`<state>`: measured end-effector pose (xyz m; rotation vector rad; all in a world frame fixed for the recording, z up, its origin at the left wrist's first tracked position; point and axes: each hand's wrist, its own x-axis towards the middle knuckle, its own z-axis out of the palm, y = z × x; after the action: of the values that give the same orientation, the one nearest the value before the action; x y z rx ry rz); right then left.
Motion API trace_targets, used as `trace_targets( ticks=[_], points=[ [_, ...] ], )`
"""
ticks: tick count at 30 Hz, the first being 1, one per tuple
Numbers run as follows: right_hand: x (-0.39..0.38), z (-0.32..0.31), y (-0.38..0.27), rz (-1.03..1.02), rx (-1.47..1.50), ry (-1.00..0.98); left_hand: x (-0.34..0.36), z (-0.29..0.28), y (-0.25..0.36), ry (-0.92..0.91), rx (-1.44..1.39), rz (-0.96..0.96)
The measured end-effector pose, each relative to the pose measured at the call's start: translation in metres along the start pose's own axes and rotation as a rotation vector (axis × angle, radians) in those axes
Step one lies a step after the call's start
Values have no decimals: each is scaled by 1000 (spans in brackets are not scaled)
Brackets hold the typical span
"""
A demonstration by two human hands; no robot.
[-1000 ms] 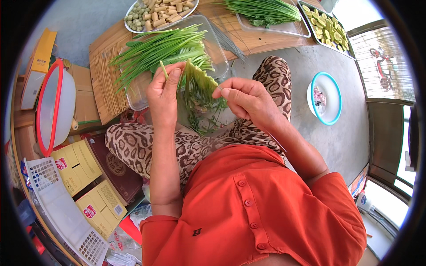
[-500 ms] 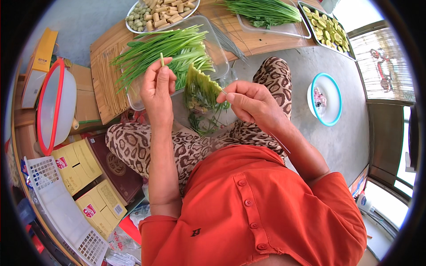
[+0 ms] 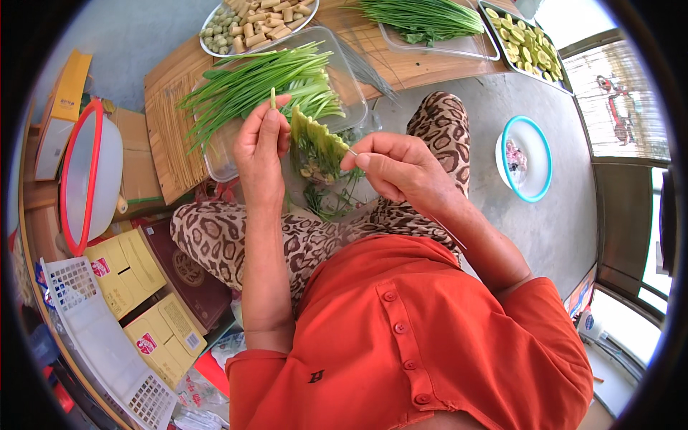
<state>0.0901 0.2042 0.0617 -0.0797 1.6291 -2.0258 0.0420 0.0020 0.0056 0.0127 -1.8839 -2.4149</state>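
Note:
Closed around a short pale green stalk point(image 3: 273, 97), my left hand point(image 3: 263, 142) is upright in front of a clear plastic tray point(image 3: 349, 79) piled with long green chives point(image 3: 251, 79). My right hand point(image 3: 394, 166) pinches a thin metal skewer point(image 3: 351, 150), with a long piece of it showing along my wrist. Threaded at the skewer's upper end is a row of folded yellow-green greens point(image 3: 317, 141), hanging between my two hands. Below them, loose green leaves and some clear plastic are partly hidden.
The wooden table point(image 3: 170, 168) also holds bundles of skewers, a plate of beige pieces point(image 3: 254, 25), another tray of chives point(image 3: 423, 21) and sliced green pieces point(image 3: 527, 46). A blue-rimmed basin point(image 3: 546, 159) is at right. A red-rimmed basin point(image 3: 104, 172), white crate and cartons are at left.
My left hand has drawn slightly away from the threaded greens, its stalk now more upright. My right hand has shifted slightly, still pinching the skewer.

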Motion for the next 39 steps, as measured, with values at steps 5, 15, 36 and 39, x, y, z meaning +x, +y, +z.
trace_targets(
  ticks=[5, 15, 36, 39],
  points=[
    [1, 0, 1, -10, 9, -5, -2, 1, 1, -2, 19, 7],
    [1, 0, 1, -4, 6, -7, -1, 0, -3, 4, 5, 36],
    [-3, -1, -10, 0, -5, -6, 5, -6, 3, -159, 386, 405],
    [-6, -5, -22, 19, -1, -40, 10, -3, 23, -333, 135, 249]
  ],
)
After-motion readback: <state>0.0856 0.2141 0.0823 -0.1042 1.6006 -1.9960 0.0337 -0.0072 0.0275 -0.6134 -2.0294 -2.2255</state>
